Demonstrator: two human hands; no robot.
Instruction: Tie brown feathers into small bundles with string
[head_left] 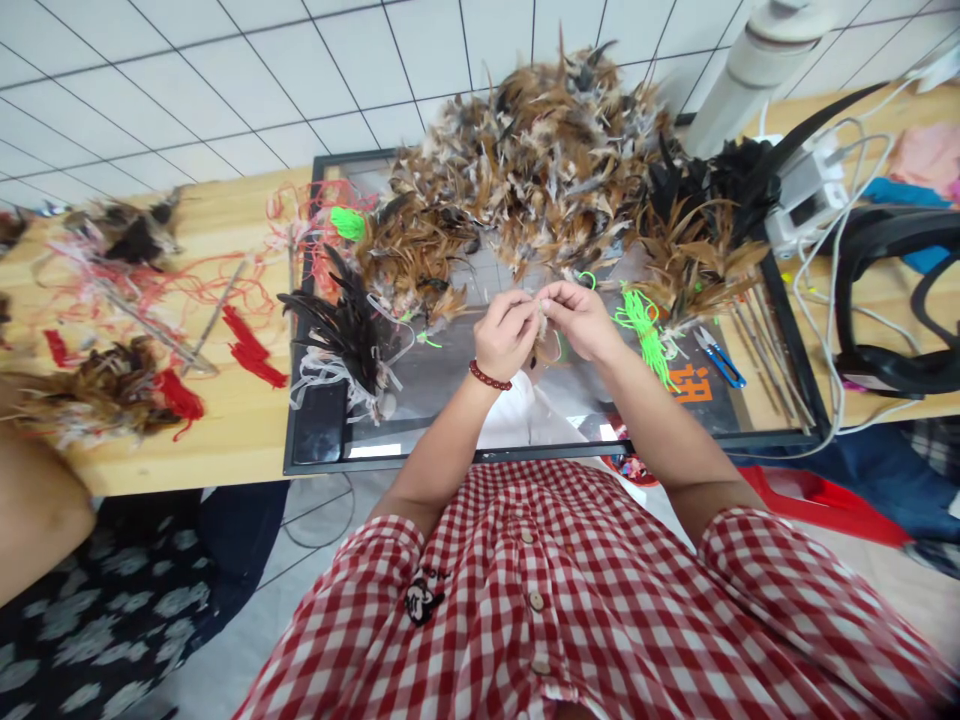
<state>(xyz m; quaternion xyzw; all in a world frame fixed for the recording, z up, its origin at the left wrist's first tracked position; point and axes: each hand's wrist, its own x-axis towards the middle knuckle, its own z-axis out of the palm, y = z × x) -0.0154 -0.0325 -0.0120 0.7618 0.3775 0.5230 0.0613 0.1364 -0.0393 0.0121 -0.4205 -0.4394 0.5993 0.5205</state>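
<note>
My left hand [507, 336], with a beaded bracelet at its wrist, is closed in a pinch above the glass tabletop. Close against it, my right hand [577, 318] pinches too. Between the fingertips of both hands is a small brown feather [538, 350], mostly covered by the fingers. A bright green cord [587, 279] loops out by the right hand. Beyond the hands rises a big heap of brown feathers [525, 170]. To the right lies a bundle of green cords [646, 335], and to the left a bunch of black feathers [349, 325].
Blue thread snips [718, 358] and thin sticks [772, 350] lie at the right. A white power adapter [806, 210] with cables stands farther right. At the left, red cords [251, 345] and feathers cover the wooden table [225, 440], beside another person's arm [37, 490].
</note>
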